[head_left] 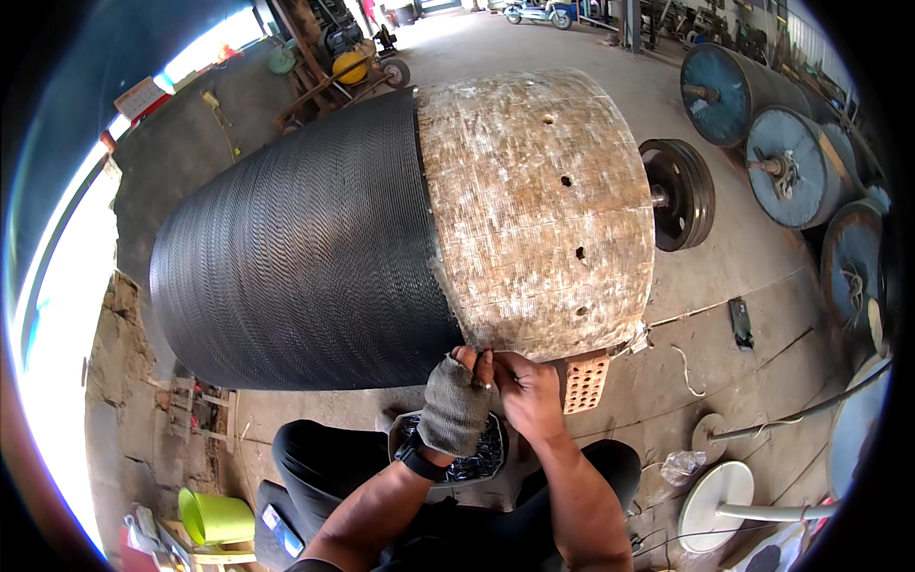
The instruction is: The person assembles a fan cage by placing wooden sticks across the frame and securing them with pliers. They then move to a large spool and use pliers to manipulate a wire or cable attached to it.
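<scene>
A large roller lies across in front of me. Its left part is wrapped in tight black ridged rows [305, 248]; the right part is a bare, worn whitish-brown surface [534, 210] with several dark holes. My left hand [457, 400], in a grey fingerless glove, and my bare right hand [530, 393] meet at the roller's near lower edge, where the black rows end. Fingers of both hands are pinched together there; whatever they grip is hidden. Below my left hand, between my knees, sits a container of small dark pieces [477, 465].
A perforated red brick [585, 383] stands under the roller's near right edge. A pulley wheel [679, 195] is on its right end. Blue-ended drums [715, 95] line the right side. A round white disc on a pole [715, 505] and a lime-green bucket [215, 517] flank me.
</scene>
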